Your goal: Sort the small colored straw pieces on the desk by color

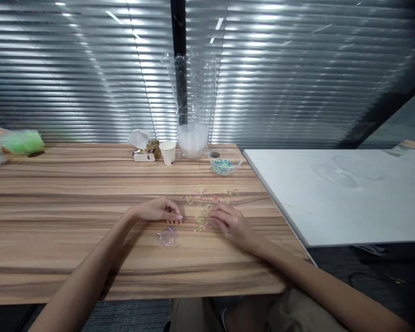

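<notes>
My left hand (pixel 162 210) is closed above the table, thumb pressed against the curled fingers; whatever it may hold is too small to make out. Just below it lies a small pile of pale pink, clear tube-like pieces (pixel 168 236). My right hand (pixel 230 222) reaches down to scattered small yellow-green and pink pieces (pixel 203 220), its fingertips drawn together at their right side. Any piece between those fingertips is hidden. Farther back, a clear plastic bowl (pixel 226 167) holds similar small pieces in blue and teal.
Behind stand a paper cup (pixel 168 153), a tissue pack (pixel 145 153) and a stack of clear bowls (pixel 192 140) in a plastic bag. A green bag (pixel 22 142) lies far left. To the right is a white table (pixel 342 203) with clear lids on it.
</notes>
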A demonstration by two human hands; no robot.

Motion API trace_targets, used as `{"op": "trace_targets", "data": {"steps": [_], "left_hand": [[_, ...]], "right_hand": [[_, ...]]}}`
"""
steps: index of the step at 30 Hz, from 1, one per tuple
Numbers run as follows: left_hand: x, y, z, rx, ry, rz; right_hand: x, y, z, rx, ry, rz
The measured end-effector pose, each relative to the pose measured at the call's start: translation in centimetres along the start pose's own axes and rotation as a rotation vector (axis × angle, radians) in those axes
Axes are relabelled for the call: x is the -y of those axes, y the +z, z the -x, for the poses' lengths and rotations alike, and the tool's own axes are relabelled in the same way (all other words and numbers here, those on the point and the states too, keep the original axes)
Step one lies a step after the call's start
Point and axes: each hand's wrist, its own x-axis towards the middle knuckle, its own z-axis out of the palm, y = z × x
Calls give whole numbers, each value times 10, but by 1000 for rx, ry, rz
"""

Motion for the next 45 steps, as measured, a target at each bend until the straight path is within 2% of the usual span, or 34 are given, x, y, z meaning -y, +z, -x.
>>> {"op": "trace_targets", "data": {"steps": [23, 45], "left_hand": [[5, -1, -1, 8, 29, 33], [-5, 0, -1, 4, -11, 18]], "right_hand": [[-2, 1, 1, 43, 48, -42], [-4, 1, 1, 71, 38, -37]]}}
